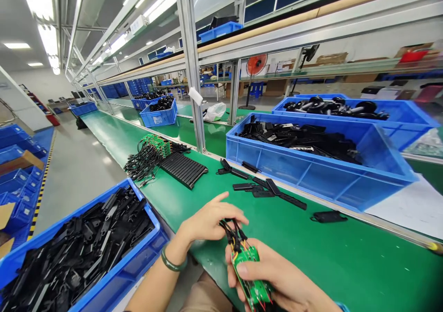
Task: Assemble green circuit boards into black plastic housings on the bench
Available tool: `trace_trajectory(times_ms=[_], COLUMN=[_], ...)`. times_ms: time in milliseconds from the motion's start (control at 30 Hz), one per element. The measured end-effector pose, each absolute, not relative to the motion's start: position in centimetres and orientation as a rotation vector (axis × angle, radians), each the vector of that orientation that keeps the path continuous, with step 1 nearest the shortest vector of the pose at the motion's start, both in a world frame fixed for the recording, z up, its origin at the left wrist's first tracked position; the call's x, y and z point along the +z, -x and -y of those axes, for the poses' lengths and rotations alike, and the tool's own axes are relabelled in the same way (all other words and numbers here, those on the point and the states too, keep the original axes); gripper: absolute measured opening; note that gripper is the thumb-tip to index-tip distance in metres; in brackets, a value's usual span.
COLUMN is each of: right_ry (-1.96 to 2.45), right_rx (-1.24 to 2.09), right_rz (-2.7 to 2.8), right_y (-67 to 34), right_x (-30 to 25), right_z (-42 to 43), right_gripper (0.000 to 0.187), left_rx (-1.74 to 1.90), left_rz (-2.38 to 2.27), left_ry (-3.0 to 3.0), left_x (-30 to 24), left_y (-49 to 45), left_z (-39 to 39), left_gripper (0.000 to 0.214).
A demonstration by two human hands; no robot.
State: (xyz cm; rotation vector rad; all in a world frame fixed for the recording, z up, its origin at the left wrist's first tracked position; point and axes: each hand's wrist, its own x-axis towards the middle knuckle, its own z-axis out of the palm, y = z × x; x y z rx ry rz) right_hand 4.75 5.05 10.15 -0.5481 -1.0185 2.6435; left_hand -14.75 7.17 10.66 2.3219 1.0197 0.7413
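Note:
My right hand [266,268] grips a small stack of green circuit boards [249,261] at the table's near edge, thumb pressed on top. Black cables [235,238] with yellow and red wire ends come off the boards' upper end. My left hand [209,219], a green bangle at its wrist, is curled around these cables, one finger raised; its palm side is hidden. Beyond it, more green circuit boards [155,146] stand in a row with a tangle of black cables [140,164]. A black slotted tray [183,169] lies beside them.
Loose black plastic parts [263,189] lie across the green table [311,256]. A blue bin [321,183] of black parts stands at its back, another [398,118] behind. At lower left is a blue bin [152,229] full of black pieces. A metal post [194,72] rises mid-table.

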Motion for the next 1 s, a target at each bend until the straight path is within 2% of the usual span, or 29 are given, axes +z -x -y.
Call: trace_trajectory(times_ms=[67,200,233,300,400,467,533,567,767,900,1000], right_ry=[0.314,0.06,0.067,0.202,0.635,0.819,0.781,0.769,0.723,0.696,0.668], right_rx=[2.664,2.752,2.793,2.734,2.257,1.708,0.913,0.751,0.353,0.167,0.07], right_rz=[0.985,1.092,1.232,1.626,2.143,2.425,2.68,2.689,2.731,2.735,2.712], right_y=[-4.3,-3.6,-3.6,-4.0,-5.3,-6.0,-6.2,-5.9,-1.4,1.3,2.1], right_x=[9.5,6.6,5.9,5.4,6.4,7.4,8.0,8.0,6.0,4.3,3.1], right_z=[-4.9,-5.2,-5.5,-6.6,-10.0,-13.6,-17.7,-19.8,-27.7,-29.0,-28.6], right_gripper=[0.038,0.079,0.083,0.076,0.047,0.029,0.023,0.023,0.034,0.037,0.045], left_rx=[0.724,0.917,0.984,1.061,0.909,0.753,0.651,0.6,0.282,0.108,0.101], left_rz=[-0.982,-1.24,-1.343,-1.585,-1.929,-2.031,-2.035,-2.027,-2.159,-2.234,-2.291], left_ry=[-2.258,-2.182,-2.137,-1.993,-1.824,-1.795,-1.802,-1.811,-1.812,-1.811,-1.833], left_x=[12.0,14.1,14.3,14.1,12.7,11.4,10.3,9.7,7.0,6.5,8.2], left_y=[15.5,18.2,19.3,21.6,24.9,26.4,26.9,26.8,23.8,22.8,24.4], left_z=[-6.8,-6.3,-6.3,-6.3,-6.1,-5.5,-4.9,-4.6,-4.1,-3.9,-5.1], left_gripper=[0.036,0.042,0.042,0.041,0.037,0.028,0.019,0.019,0.042,0.048,0.05])
